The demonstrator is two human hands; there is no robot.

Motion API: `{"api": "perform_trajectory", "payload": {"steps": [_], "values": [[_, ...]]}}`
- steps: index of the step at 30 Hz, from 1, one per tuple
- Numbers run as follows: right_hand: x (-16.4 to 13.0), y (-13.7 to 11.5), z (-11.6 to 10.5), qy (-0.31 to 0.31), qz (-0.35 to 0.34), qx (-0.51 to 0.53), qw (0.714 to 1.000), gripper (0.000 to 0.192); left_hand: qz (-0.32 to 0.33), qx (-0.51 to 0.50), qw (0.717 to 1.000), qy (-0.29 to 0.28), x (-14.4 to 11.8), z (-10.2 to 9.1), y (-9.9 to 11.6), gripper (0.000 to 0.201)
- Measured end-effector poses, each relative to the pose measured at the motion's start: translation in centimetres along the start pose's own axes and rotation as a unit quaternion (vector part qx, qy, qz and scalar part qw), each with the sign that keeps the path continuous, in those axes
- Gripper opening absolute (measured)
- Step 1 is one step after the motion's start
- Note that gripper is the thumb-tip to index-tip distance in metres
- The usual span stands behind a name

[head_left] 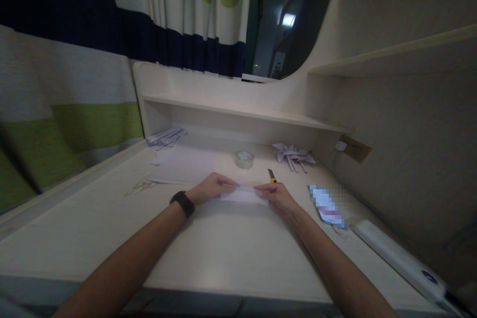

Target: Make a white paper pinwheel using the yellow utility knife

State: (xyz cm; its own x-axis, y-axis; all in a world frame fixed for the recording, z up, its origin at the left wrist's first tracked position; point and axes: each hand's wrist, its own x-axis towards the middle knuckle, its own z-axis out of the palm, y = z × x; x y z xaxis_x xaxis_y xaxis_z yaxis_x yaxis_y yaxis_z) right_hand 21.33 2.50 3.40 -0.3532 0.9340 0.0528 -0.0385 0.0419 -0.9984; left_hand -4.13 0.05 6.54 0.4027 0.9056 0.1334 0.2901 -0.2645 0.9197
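Pale desk [223,258] below a raised shelf [238,111], with banded curtains [201,10] and a dark window [288,30] beyond. From the head camera, looking forward and down at white paper [244,196] stretched between two hands, long axis running left to right, about equally near both. Pinched narrowly at one end by the left hand [210,188], at the other by the right hand [280,198]; hard to tell whether resting on the desktop or just above. Along the far edge, apparently a narrow fold, too blurred to confirm. Directly beyond the grip, a roll of clear tape [244,161]; just beyond the right hand, a yellow cutter [273,178], and farther back, a cluster of paper pinwheels [292,153]. Right of the grip, a phone [327,206] with lit screen, then a long white device [398,256]. Left and beyond, white sheets [186,164], thin tan loops [140,185] and, farther off, a bundle of paper strips [166,137]. As for containers, none to make out.
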Motion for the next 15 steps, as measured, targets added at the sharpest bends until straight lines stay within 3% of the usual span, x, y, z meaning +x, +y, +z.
{"api": "perform_trajectory", "payload": {"steps": [4,15], "values": [[0.1,0.2,0.2,0.030,-0.008,-0.021,0.999,0.037,0.008,0.010,1.000,-0.008,0.1,0.3,-0.3,0.040],[0.2,0.5,0.4,0.037,-0.029,-0.048,0.998,0.039,0.003,0.045,0.997,0.062,0.5,1.1,-0.4,0.038]]}}
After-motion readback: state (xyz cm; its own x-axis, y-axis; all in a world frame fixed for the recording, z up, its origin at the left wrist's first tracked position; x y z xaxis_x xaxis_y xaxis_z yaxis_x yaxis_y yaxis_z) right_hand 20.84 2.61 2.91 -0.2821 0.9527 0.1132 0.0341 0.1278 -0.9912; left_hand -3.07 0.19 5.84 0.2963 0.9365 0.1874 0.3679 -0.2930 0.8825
